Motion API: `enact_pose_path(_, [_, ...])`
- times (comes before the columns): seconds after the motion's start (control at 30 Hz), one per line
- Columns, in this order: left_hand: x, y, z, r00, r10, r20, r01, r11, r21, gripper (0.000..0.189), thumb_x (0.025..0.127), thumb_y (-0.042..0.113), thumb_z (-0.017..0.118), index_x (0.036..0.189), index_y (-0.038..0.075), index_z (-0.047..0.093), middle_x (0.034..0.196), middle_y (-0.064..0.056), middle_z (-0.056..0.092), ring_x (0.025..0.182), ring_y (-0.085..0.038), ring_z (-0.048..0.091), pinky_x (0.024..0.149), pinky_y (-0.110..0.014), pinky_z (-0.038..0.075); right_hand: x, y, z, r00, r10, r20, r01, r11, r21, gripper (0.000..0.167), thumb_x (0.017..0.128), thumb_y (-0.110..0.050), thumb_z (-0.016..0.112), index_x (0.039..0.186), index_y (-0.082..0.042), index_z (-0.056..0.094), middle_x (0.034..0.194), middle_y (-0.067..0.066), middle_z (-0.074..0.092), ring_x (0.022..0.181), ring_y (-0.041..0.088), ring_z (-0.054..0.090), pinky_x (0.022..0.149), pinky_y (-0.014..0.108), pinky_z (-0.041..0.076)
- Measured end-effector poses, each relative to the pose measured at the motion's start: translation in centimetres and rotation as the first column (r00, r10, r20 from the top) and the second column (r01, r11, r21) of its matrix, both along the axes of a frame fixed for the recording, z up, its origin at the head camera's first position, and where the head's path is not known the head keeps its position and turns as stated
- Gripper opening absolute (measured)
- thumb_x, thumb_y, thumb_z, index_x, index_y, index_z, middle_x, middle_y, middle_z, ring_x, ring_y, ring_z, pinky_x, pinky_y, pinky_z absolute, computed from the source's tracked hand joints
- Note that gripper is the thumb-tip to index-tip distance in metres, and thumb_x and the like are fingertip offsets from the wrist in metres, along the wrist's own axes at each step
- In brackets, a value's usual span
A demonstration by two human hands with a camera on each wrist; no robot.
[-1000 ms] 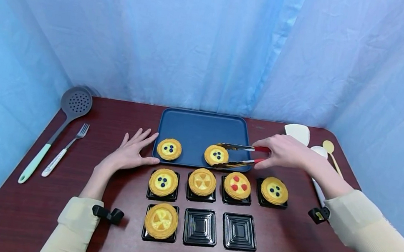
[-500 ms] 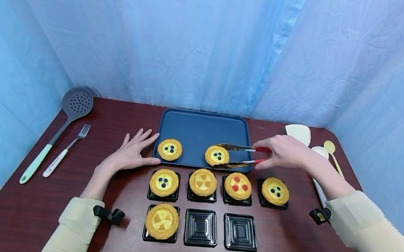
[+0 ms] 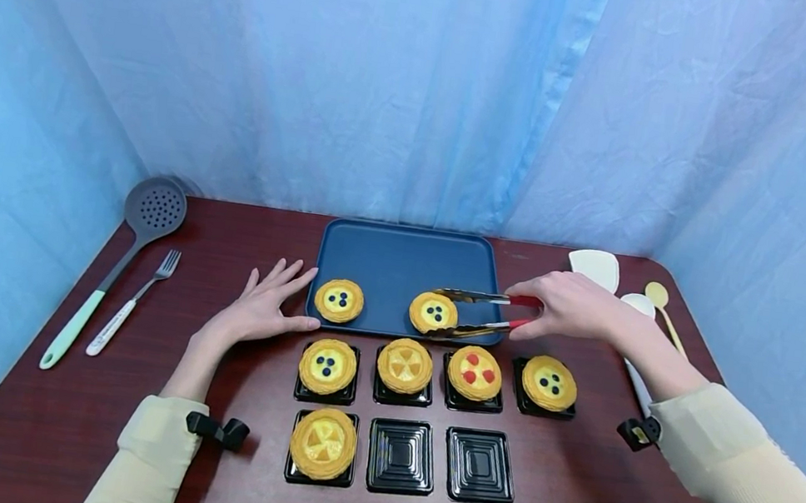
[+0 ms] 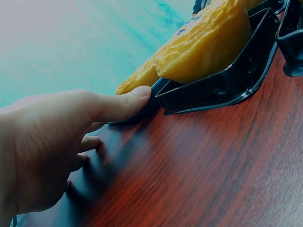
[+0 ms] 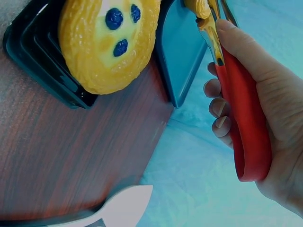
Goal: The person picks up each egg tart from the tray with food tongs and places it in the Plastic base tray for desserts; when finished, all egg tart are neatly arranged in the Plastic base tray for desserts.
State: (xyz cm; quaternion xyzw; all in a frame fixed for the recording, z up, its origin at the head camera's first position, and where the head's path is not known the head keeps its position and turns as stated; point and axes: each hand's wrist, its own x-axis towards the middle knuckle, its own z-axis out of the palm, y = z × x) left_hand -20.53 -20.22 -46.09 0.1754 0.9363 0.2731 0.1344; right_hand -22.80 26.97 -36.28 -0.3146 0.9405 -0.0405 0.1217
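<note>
My right hand (image 3: 566, 307) grips metal tongs (image 5: 244, 113) by their red handles. The tongs' two arms lie on either side of a blueberry-topped egg tart (image 3: 433, 313) at the front right of a blue tray (image 3: 402, 256). At the tray's front left corner, my left hand (image 3: 263, 301) has its fingers spread, with the thumb right at the rim. A second blueberry tart (image 3: 339, 301) sits on the tray close to that thumb. In the left wrist view the thumb (image 4: 135, 98) is extended beside a black holder (image 4: 213, 92) bearing a tart.
Before the tray, black square holders carry a blueberry tart (image 3: 328, 366), tarts with yellow fruit (image 3: 323, 443), one with red fruit (image 3: 474, 373) and another blueberry tart (image 3: 549, 383). Two holders (image 3: 401, 456) are bare. A skimmer (image 3: 155, 208) and fork (image 3: 132, 302) lie left; white utensils (image 3: 595, 267) right.
The whole scene shifts very slightly in the head view. Both hands, the tongs and the tarts otherwise keep their places.
</note>
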Motion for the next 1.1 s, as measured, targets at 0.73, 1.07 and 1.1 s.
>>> enact_pose_path(0.73, [-0.02, -0.26, -0.29, 1.000, -0.007, -0.022, 0.007, 1.000, 0.018, 0.095, 0.091, 0.054, 0.072, 0.166, 0.018, 0.025, 0.173, -0.021, 0.013, 0.161, -0.046, 0.000, 0.124, -0.072, -0.009, 0.41, -0.05, 0.12, 1.000, -0.010, -0.023, 0.010, 1.000, 0.003, 0.060, 0.080, -0.056, 0.083, 0.125, -0.018, 0.075, 0.073, -0.013, 0.062, 0.060, 0.006, 0.047, 0.057, 0.027, 0.039])
enact_pose_path(1.07, [-0.16, -0.39, -0.45, 1.000, -0.003, -0.013, 0.003, 1.000, 0.000, 0.095, 0.092, 0.054, 0.071, 0.166, 0.021, 0.022, 0.174, -0.019, 0.011, 0.161, -0.045, -0.002, 0.124, -0.071, -0.010, 0.43, 0.24, 0.68, 0.999, -0.006, -0.034, 0.006, 1.000, 0.002, 0.064, 0.080, -0.062, 0.081, 0.125, -0.018, 0.074, 0.074, -0.013, 0.065, 0.060, 0.005, 0.047, 0.058, 0.027, 0.040])
enact_pose_path(1.1, [-0.18, -0.39, -0.44, 1.000, -0.003, -0.011, 0.003, 1.000, 0.001, 0.095, 0.092, 0.054, 0.071, 0.166, 0.021, 0.022, 0.174, -0.019, 0.011, 0.161, -0.045, -0.002, 0.124, -0.071, -0.010, 0.53, 0.32, 0.86, 0.999, -0.004, -0.041, 0.005, 1.000, 0.005, 0.064, 0.079, -0.062, 0.081, 0.125, -0.018, 0.075, 0.074, -0.013, 0.065, 0.060, 0.005, 0.047, 0.058, 0.027, 0.040])
